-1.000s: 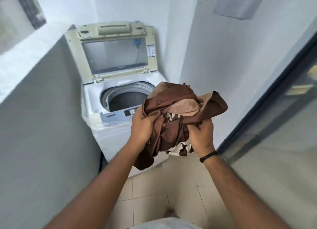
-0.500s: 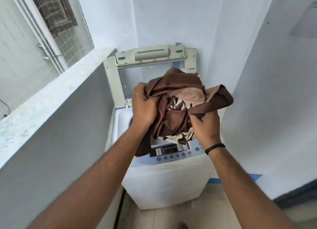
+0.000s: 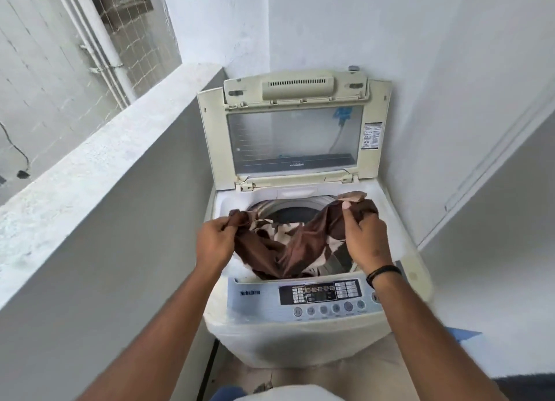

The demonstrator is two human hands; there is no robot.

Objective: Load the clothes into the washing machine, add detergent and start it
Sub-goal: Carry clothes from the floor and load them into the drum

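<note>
A brown cloth (image 3: 288,250) with cream patches hung in a soft droop over the open drum (image 3: 288,217) of the white washing machine (image 3: 300,337). It was crumpled, and its low middle sagged down into the drum mouth. The left hand (image 3: 214,244) pinched one bunched end of the cloth with curled fingers. The right hand (image 3: 365,241) gripped the other end, near the right rim. The lid (image 3: 295,130) stood up at the back. The button panel (image 3: 303,298) sat at the front, below the cloth.
</note>
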